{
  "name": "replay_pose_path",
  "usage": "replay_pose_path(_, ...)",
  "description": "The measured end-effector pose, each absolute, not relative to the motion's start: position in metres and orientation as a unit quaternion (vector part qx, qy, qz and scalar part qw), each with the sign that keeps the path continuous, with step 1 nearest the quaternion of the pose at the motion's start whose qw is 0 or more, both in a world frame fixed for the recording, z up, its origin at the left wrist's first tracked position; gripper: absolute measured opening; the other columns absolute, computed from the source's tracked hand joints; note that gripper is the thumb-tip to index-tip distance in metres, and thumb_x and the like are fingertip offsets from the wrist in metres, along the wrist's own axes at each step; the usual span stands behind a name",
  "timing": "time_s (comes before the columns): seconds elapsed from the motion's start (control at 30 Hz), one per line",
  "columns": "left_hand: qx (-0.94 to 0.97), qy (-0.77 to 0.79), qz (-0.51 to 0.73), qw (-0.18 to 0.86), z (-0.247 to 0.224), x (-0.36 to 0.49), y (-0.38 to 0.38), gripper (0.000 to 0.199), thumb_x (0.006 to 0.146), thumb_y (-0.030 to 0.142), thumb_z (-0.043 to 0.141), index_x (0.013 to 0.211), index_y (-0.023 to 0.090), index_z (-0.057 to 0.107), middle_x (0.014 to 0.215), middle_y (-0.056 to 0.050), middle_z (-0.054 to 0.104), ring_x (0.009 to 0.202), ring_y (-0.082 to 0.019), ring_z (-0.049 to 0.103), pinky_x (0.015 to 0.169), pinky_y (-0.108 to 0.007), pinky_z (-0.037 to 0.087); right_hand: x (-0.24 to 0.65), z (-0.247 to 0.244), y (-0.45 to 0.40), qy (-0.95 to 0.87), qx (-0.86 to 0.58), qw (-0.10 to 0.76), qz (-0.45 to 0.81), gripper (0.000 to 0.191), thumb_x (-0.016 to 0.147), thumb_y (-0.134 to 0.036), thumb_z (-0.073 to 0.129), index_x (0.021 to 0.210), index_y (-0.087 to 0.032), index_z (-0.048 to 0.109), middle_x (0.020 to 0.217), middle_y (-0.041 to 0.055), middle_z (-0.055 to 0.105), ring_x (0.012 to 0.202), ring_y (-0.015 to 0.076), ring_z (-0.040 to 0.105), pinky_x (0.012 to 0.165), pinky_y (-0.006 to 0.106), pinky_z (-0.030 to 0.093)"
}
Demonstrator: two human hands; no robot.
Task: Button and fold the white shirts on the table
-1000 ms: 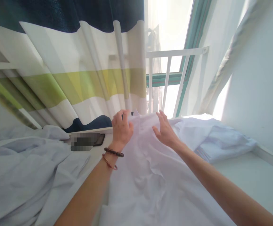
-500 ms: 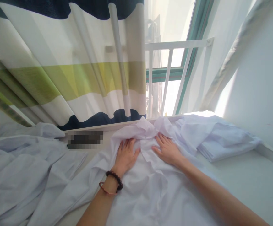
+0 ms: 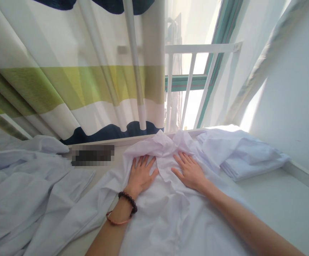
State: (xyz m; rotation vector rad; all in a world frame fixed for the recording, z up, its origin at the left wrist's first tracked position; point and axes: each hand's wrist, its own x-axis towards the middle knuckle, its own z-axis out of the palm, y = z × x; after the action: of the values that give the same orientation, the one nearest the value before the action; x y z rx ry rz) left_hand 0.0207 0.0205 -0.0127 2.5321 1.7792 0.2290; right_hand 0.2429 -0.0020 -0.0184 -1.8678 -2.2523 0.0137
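A white collared garment, like a shirt or lab coat [image 3: 167,209], lies spread out in front of me with its collar at the far end. My left hand [image 3: 141,174] rests flat on its upper left part, fingers spread. Flat on the upper right part lies my right hand [image 3: 188,170], its fingers also apart. The cloth between and below the hands is wrinkled. Dark beads [image 3: 128,201] and a thin reddish bracelet [image 3: 119,222] circle my left wrist.
More white clothing [image 3: 18,199] lies loosely heaped at the left. A folded white garment [image 3: 252,160] sits at the right on the white surface [image 3: 284,209]. A blurred-out dark object [image 3: 92,155] lies near the back edge. Behind are a striped curtain [image 3: 90,85] and white railing [image 3: 202,48].
My left hand has shifted slightly left and its fingers have spread wider. My right hand stays nearly in place on the cloth. The view has moved a little.
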Motion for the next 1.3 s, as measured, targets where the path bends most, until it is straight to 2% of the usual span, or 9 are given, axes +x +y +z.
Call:
replay_pose_path(0.27,0.814,0.576,0.074,0.009,0.001,0.021,0.000,0.049,0.093,0.036,0.044,0.140,0.022,0.046,0.144,-0.012,0.046,0.133,-0.033,0.039,0.110,-0.054,0.026,0.245,-0.031,-0.041,-0.707,-0.694,0.134,-0.033,0.064,0.092,-0.041,0.038,0.142,-0.001,0.037,0.150,0.0179,0.034,0.140,0.0269,0.028,0.114,0.042,0.019)
replay_pose_path(0.47,0.837,0.537,0.038,0.102,0.051,0.019,-0.016,0.028,0.088,0.037,0.049,0.084,0.021,0.071,0.083,-0.007,0.070,0.080,-0.027,0.067,0.071,-0.037,0.053,0.238,0.016,-0.047,-0.749,-0.656,0.097,0.001,0.046,0.092,-0.046,0.042,0.107,-0.009,0.066,0.114,0.0198,0.065,0.107,0.0319,0.058,0.092,0.043,0.043)
replay_pose_path(0.53,0.852,0.504,0.097,0.106,0.058,0.021,-0.016,0.025,0.089,0.032,0.047,0.088,0.021,0.069,0.089,-0.007,0.070,0.083,-0.024,0.066,0.076,-0.036,0.053,0.235,0.034,-0.030,-0.736,-0.662,0.139,-0.004,0.043,0.094,-0.044,0.039,0.109,-0.012,0.064,0.113,0.0170,0.064,0.103,0.0303,0.058,0.087,0.041,0.045)
replay_pose_path(0.67,0.855,0.458,0.243,0.000,0.038,0.022,-0.001,0.037,0.090,0.026,0.046,0.125,0.018,0.054,0.129,-0.012,0.057,0.120,-0.027,0.051,0.103,-0.045,0.039,0.224,0.032,0.011,-0.702,-0.676,0.224,-0.006,0.053,0.096,-0.038,0.036,0.142,-0.012,0.038,0.150,0.0119,0.036,0.136,0.0245,0.031,0.108,0.035,0.028)
replay_pose_path(0.87,0.813,0.506,0.285,-0.037,-0.021,0.011,0.024,0.063,0.087,0.033,0.049,0.143,0.013,0.028,0.147,-0.018,0.038,0.135,-0.033,0.036,0.108,-0.051,0.032,0.207,-0.018,0.023,-0.682,-0.698,0.213,0.047,0.052,0.091,-0.031,0.042,0.137,-0.008,0.046,0.148,0.0160,0.040,0.137,0.0321,0.030,0.112,0.046,0.017)
replay_pose_path(0.97,0.772,0.532,0.346,0.022,-0.024,0.012,0.026,0.067,0.085,0.033,0.051,0.143,0.009,0.026,0.140,-0.021,0.045,0.130,-0.033,0.041,0.107,-0.051,0.033,0.205,-0.012,0.023,-0.675,-0.698,0.234,0.054,0.049,0.088,-0.029,0.046,0.132,-0.008,0.050,0.144,0.0189,0.043,0.135,0.0349,0.031,0.111,0.050,0.013)
replay_pose_path(1.1,0.765,0.527,0.363,0.078,-0.010,0.015,0.024,0.030,0.086,0.026,0.045,0.111,0.015,0.057,0.108,-0.012,0.066,0.105,-0.027,0.058,0.099,-0.045,0.041,0.194,0.014,0.037,-0.665,-0.685,0.291,0.066,0.040,0.089,-0.035,0.046,0.123,-0.014,0.053,0.123,0.0167,0.058,0.120,0.0311,0.047,0.103,0.045,0.028)
replay_pose_path(1.2,0.783,0.503,0.351,0.101,-0.001,0.015,0.023,0.019,0.083,0.023,0.047,0.092,0.019,0.063,0.096,-0.007,0.068,0.098,-0.024,0.060,0.099,-0.042,0.040,0.180,0.020,0.051,-0.669,-0.663,0.314,0.118,0.036,0.095,-0.044,0.034,0.107,-0.018,0.057,0.086,0.0068,0.068,0.086,0.0217,0.062,0.078,0.032,0.042)
replay_pose_path(1.3,0.780,0.500,0.354,0.127,-0.003,0.013,0.022,0.020,0.084,0.024,0.045,0.094,0.020,0.062,0.098,-0.006,0.068,0.100,-0.023,0.060,0.099,-0.039,0.041,0.169,0.010,0.058,-0.673,-0.652,0.309,0.162,0.038,0.096,-0.048,0.034,0.094,-0.018,0.057,0.069,0.0033,0.066,0.068,0.0182,0.062,0.061,0.026,0.038)
